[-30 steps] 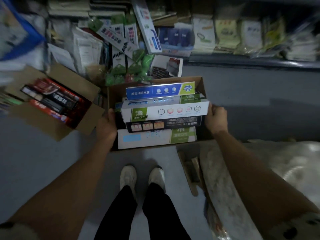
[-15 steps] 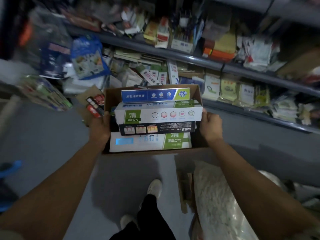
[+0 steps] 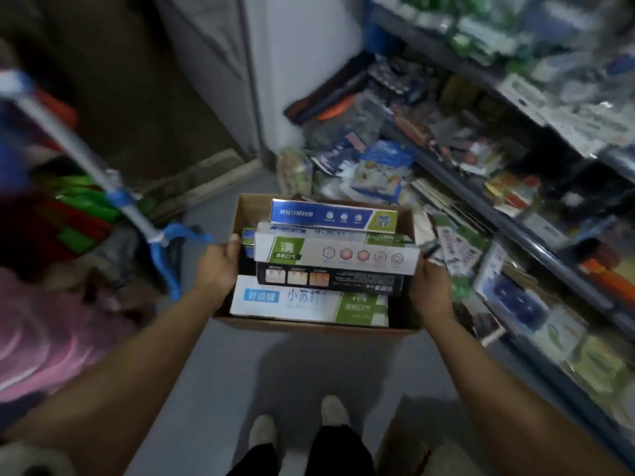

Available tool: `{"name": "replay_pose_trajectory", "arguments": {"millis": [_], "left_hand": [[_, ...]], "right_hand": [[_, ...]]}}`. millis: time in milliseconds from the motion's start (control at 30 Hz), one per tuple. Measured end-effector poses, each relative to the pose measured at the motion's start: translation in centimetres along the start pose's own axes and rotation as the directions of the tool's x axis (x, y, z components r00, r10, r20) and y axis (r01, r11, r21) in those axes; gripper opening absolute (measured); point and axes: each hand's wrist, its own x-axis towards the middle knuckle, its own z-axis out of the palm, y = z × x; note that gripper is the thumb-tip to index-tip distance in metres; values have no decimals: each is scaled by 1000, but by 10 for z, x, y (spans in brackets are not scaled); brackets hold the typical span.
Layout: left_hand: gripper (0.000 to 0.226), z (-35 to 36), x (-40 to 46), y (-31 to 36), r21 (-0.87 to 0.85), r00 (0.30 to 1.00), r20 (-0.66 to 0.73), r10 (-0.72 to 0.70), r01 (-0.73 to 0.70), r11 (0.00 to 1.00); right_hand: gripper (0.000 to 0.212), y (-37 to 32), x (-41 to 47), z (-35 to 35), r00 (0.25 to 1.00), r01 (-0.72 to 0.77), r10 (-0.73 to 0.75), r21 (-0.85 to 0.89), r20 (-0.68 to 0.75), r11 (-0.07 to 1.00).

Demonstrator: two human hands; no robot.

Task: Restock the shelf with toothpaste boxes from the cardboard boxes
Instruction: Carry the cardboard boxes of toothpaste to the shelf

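I carry an open cardboard box (image 3: 309, 326) in front of me, above the grey floor. It is filled with several long toothpaste boxes (image 3: 336, 255), white-and-green ones, a black one and a blue one on top at the far side. My left hand (image 3: 218, 269) grips the box's left wall, thumb over the rim. My right hand (image 3: 431, 286) grips the right wall, fingers under or behind it. The shelf (image 3: 508, 231), with grey rails and crowded with packaged goods, runs along the right side.
A mop with a grey pole and blue head (image 3: 165, 245) leans at the left beside red, green and pink goods (image 3: 51, 304). A white pillar (image 3: 292, 80) stands ahead. A brown cardboard box (image 3: 405, 438) lies by my feet (image 3: 295, 424).
I have turned left while carrying the box: the shelf moved from straight ahead to my right, and the mop and pillar came into view. The second carton with red boxes is out of sight.
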Motion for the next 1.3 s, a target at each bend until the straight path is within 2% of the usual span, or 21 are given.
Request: {"name": "replay_pose_trajectory", "arguments": {"millis": [133,233,333,533,633,700,967,1033,1100,1300], "left_hand": [[58,-49,-38,-41,-50,968,-206,-146,139,989],[56,-73,-82,-69,-135,905,-348,-243,208,969],[54,-88,-133,-103,-292,808,-458,-370,257,921],[53,-107,-251,-159,-453,565,-596,-570,350,820],[55,-114,-312,-195,-617,399,-547,-736,403,676],[55,-121,-354,-216,-675,311,-527,-791,412,612],[52,-149,-511,-304,-855,-24,-434,-901,327,403],[55,-160,-546,-321,-883,-98,-407,-908,298,364],[57,-169,-578,-339,-901,-168,-387,-907,278,333],[65,-207,-644,-402,-921,-293,-375,-880,223,318]], "right_hand": [[56,-52,5,24,963,228,-245,146,114,963],[60,-98,5,38,882,374,-421,227,212,899],[41,-136,-12,55,796,430,-465,177,388,885],[50,-187,-75,127,592,461,-559,326,580,825],[58,-207,-132,158,463,505,-591,351,661,789],[55,-221,-179,174,365,542,-617,379,697,750],[39,-274,-383,219,-50,652,-694,550,718,522],[42,-287,-434,225,-148,662,-692,590,707,461],[47,-299,-481,230,-208,660,-669,607,713,442],[46,-345,-603,266,-350,608,-621,674,702,419]]}}
